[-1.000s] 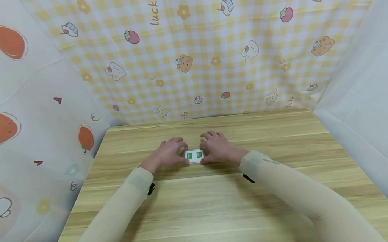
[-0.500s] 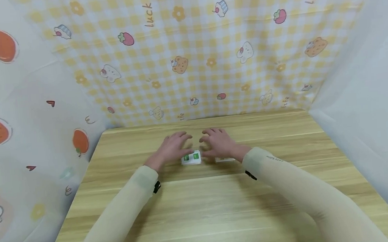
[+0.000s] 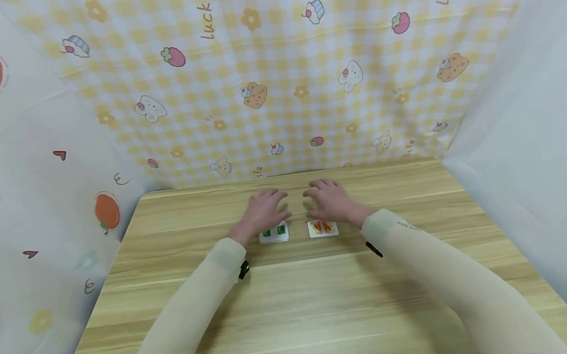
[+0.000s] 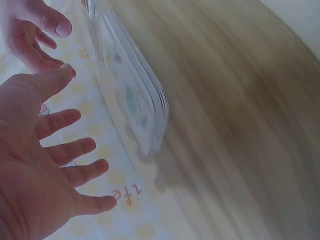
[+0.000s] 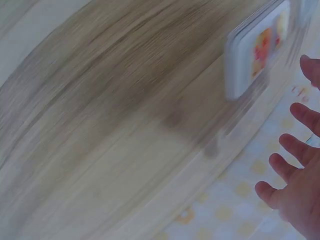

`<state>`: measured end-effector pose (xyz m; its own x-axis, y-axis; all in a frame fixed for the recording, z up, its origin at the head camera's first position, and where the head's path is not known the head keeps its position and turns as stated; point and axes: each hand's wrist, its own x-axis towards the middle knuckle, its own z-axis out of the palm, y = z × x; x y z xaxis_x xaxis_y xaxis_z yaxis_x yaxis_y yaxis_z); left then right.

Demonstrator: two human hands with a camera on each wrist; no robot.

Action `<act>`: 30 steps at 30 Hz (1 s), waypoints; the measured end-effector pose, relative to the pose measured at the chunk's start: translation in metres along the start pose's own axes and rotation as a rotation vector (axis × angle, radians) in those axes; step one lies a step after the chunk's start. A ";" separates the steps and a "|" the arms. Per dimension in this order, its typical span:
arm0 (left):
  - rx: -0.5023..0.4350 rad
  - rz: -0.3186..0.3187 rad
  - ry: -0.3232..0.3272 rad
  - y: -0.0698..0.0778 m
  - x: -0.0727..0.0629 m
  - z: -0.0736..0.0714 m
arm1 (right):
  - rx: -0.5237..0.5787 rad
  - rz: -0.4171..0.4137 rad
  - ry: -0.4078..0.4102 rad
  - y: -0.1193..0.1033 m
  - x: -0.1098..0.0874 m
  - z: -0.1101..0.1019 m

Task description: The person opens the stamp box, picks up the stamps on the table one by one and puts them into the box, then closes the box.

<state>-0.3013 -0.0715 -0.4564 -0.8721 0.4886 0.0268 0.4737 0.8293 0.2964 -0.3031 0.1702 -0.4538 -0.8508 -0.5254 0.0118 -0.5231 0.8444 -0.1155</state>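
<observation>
Two small piles of white cards lie flat on the table, side by side with a gap between them. The left pile (image 3: 274, 233) has green pictures on top, and its layered edges show in the left wrist view. The right pile (image 3: 323, 229) bears orange-red pictures, seen close in the right wrist view (image 5: 245, 65). My left hand (image 3: 265, 209) hovers just behind the green-pictured pile, fingers spread and holding nothing. Behind the orange-red cards, my right hand (image 3: 332, 201) is raised with its fingers loosely spread, also holding nothing. Neither hand appears to touch the cards.
The wooden tabletop (image 3: 294, 309) extends in front of the cards towards me. A yellow checked curtain (image 3: 285, 77) hangs along the back edge. White cloth (image 3: 519, 125) closes the right side, and a fruit-printed cloth (image 3: 34, 180) the left.
A second ago both hands held the ends of the green-pictured cards. They have let go and risen away behind the piles, uncovering the orange-red cards. The head view has shifted slightly.
</observation>
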 end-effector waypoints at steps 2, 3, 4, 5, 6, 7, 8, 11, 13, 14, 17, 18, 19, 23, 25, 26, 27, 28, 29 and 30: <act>-0.003 -0.012 -0.005 0.005 0.005 0.003 | 0.010 0.021 0.007 0.008 -0.001 0.002; -0.003 -0.017 -0.009 0.007 0.007 0.004 | 0.012 0.033 0.008 0.012 -0.002 0.002; -0.008 -0.021 -0.011 0.009 0.009 0.005 | 0.018 0.045 0.008 0.016 -0.003 0.003; -0.009 -0.025 -0.016 0.011 0.011 0.007 | 0.026 0.057 0.010 0.020 -0.005 0.003; -0.012 -0.029 -0.020 0.013 0.014 0.008 | 0.037 0.072 0.008 0.024 -0.006 0.003; -0.015 -0.032 -0.022 0.014 0.016 0.010 | 0.050 0.085 0.007 0.027 -0.008 0.003; -0.016 -0.037 -0.025 0.016 0.019 0.011 | 0.059 0.098 0.005 0.031 -0.009 0.002; -0.003 -0.051 -0.037 0.020 0.026 0.016 | 0.090 0.130 0.000 0.040 -0.014 0.001; 0.012 -0.059 -0.047 0.023 0.030 0.019 | 0.100 0.147 -0.004 0.046 -0.017 0.001; 0.017 -0.060 -0.052 0.024 0.033 0.019 | 0.107 0.157 -0.007 0.048 -0.018 0.001; 0.032 -0.058 -0.070 0.029 0.039 0.021 | 0.108 0.173 -0.020 0.054 -0.021 0.002; 0.037 -0.058 -0.077 0.031 0.041 0.022 | 0.110 0.178 -0.028 0.056 -0.022 0.002; 0.037 -0.059 -0.082 0.032 0.042 0.022 | 0.114 0.181 -0.034 0.057 -0.023 0.002; 0.056 -0.074 -0.103 0.036 0.046 0.024 | 0.117 0.176 -0.057 0.059 -0.024 0.004; 0.068 -0.085 -0.109 0.037 0.047 0.026 | 0.117 0.171 -0.065 0.058 -0.023 0.004; 0.081 -0.090 -0.114 0.038 0.047 0.026 | 0.115 0.169 -0.068 0.058 -0.023 0.004; 0.090 -0.096 -0.117 0.038 0.048 0.027 | 0.115 0.167 -0.070 0.058 -0.023 0.005; 0.095 -0.102 -0.121 0.038 0.048 0.028 | 0.112 0.163 -0.072 0.057 -0.022 0.006; 0.101 -0.108 -0.126 0.038 0.048 0.029 | 0.113 0.163 -0.074 0.057 -0.022 0.006; 0.102 -0.114 -0.131 0.038 0.049 0.029 | 0.117 0.163 -0.075 0.056 -0.022 0.006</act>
<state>-0.3224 -0.0085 -0.4719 -0.9006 0.4156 -0.1274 0.3888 0.9012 0.1917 -0.3137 0.2287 -0.4669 -0.9152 -0.3928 -0.0901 -0.3656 0.9034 -0.2242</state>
